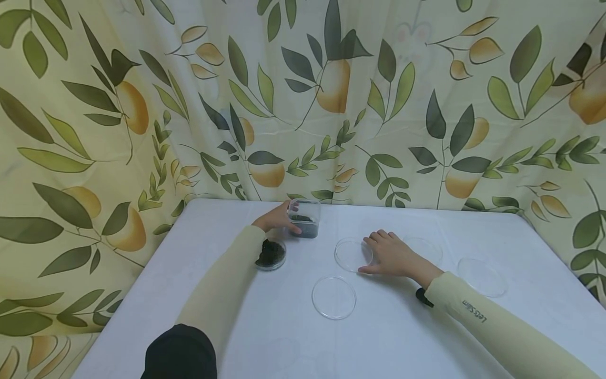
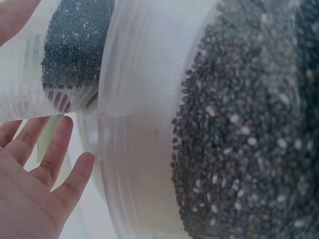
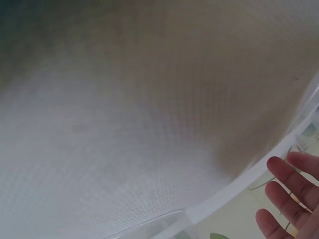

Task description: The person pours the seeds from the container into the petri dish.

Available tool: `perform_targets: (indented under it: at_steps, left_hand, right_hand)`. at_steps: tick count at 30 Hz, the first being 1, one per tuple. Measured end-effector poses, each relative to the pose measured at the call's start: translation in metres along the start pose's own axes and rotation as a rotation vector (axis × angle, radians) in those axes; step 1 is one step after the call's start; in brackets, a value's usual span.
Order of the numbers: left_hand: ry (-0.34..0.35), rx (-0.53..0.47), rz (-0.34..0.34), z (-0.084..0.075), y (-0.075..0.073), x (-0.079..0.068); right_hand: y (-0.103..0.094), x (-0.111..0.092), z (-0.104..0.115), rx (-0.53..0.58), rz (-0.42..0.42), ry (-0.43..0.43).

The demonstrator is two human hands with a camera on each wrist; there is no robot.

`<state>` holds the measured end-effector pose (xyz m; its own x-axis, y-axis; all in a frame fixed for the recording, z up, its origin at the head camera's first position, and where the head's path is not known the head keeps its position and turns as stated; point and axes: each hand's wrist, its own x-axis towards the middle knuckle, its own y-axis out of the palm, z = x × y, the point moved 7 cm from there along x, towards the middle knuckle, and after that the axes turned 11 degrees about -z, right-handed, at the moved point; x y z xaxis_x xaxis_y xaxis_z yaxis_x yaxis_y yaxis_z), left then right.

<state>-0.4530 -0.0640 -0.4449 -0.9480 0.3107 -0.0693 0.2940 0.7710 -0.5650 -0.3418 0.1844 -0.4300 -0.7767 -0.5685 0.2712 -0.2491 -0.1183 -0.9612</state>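
My left hand (image 1: 276, 218) holds a clear square tub (image 1: 310, 210) at the back of the table, thumb at its front side and fingers behind. Small dark seeds (image 2: 77, 45) fill its lower part. Just nearer than that hand sits a round clear dish (image 1: 278, 267) with dark seeds (image 2: 254, 139), partly covered by the left sleeve. My right hand (image 1: 390, 253) reaches over the right edge of a shallow clear dish (image 1: 347, 258), fingers spread and thumb near its rim. In the right wrist view its fingers (image 3: 286, 204) look loosely extended.
Another clear dish (image 1: 333, 317) lies in front, between the hands. Two more, a faint dish (image 1: 428, 247) and a clear dish (image 1: 482, 277), lie to the right, beyond the right forearm. A white cloth (image 1: 265, 337) covers the table; a leaf-patterned curtain (image 1: 303, 131) hangs behind it.
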Motion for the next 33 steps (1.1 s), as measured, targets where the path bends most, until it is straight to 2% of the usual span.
perform_targets:
  at_steps: [5,12,19,25,33]
  left_hand:
    - [-0.003,0.009,-0.019,0.0,-0.001,-0.001]
    - [0.044,0.038,-0.064,-0.008,-0.002,-0.002]
    - [0.053,0.086,-0.098,-0.014,-0.001,-0.002]
    - [0.111,0.144,-0.126,-0.019,0.001,0.0]
    - [0.171,0.218,-0.157,-0.031,0.003,-0.002]
  right_hand:
    - [-0.001,-0.001,0.001,0.0,0.001,-0.002]
    - [-0.002,0.0,0.001,0.0,0.002,-0.001]
    - [-0.002,0.0,0.002,0.003,-0.014,0.0]
    - [-0.003,0.001,0.003,-0.021,-0.039,-0.02]
    - [-0.003,0.001,0.002,-0.012,-0.032,-0.009]
